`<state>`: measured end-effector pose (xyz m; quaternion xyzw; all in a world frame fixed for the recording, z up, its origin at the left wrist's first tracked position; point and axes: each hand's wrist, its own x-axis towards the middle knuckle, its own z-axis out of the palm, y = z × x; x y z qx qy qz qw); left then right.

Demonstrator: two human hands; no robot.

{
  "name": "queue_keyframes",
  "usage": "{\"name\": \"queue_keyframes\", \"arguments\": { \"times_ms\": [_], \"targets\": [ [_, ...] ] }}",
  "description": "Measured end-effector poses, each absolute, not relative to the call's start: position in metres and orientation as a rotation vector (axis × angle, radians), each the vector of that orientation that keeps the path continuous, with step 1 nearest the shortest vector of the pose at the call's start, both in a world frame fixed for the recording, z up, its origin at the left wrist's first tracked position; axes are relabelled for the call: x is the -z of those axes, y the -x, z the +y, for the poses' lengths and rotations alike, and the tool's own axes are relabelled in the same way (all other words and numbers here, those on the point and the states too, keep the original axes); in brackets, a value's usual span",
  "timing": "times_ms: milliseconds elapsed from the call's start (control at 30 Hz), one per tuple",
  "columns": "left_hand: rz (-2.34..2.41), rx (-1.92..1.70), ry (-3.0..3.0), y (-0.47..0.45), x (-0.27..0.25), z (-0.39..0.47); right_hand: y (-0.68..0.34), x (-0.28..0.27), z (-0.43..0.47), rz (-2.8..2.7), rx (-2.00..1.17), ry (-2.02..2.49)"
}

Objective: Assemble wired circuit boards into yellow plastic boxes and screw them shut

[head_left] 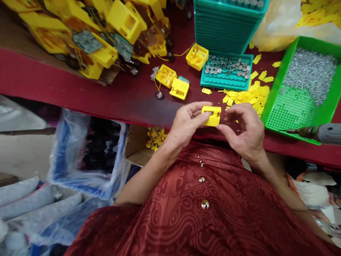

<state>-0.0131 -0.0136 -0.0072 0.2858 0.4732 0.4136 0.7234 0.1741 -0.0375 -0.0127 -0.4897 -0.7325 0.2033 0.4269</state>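
Observation:
My left hand (186, 122) grips a small yellow plastic case (212, 116) between thumb and fingers, with a slot facing up that shows a little metal inside. Close by on the right, my right hand (246, 129) has its thumb and fingers apart, the thumb tip near the case's lower corner; nothing shows between them. Beyond the hands lie two yellow cases (179, 89) side by side, and another yellow case (197, 57) stands farther back. A teal tray (226, 82) holds several button cells (213, 71). Small yellow covers (247, 96) are heaped right of it.
A green basket (271, 103) of small metal screws (309, 74) stands at the right, an electric screwdriver (325, 133) over its near edge. Stacked teal trays (226, 28) rise at the back. Yellow housings (125, 21) with wires pile up at left. Below the table sits a blue crate (87, 185).

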Motion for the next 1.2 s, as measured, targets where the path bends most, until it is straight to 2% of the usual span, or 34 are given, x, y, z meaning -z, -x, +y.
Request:
{"name": "queue_keyframes", "arguments": {
  "times_ms": [267, 467, 733, 833, 967, 1033, 1100, 1200],
  "targets": [
    [0.905, -0.898, -0.698, 0.009, 0.001, -0.020, -0.181, 0.022, -0.036, -1.777, -0.613, 1.285],
    [1.010, -0.820, -0.902, 0.002, -0.002, -0.018, -0.187, 0.022, -0.045, -1.624, -0.886, 1.404],
    [1.023, -0.707, -1.035, -0.015, -0.016, -0.025, -0.188, 0.007, -0.075, -1.594, -0.697, 1.474],
    [0.905, -0.600, -1.016, -0.017, -0.022, -0.022, -0.215, -0.011, -0.093, -1.562, -0.754, 1.461],
    [0.925, -0.603, -1.005, -0.013, -0.027, -0.016, -0.286, -0.040, -0.138, -1.404, -0.999, 1.348],
    [0.983, -0.589, -0.969, -0.011, -0.027, -0.013, -0.328, -0.046, -0.153, -1.177, -0.879, 1.388],
    [1.039, -0.582, -0.923, -0.010, -0.026, -0.011, -0.366, -0.045, -0.151, -0.948, -0.631, 1.458],
    [1.109, -0.615, -0.888, -0.012, -0.029, -0.013, -0.409, -0.041, -0.110, -0.664, -0.449, 1.594]
  ]
}}
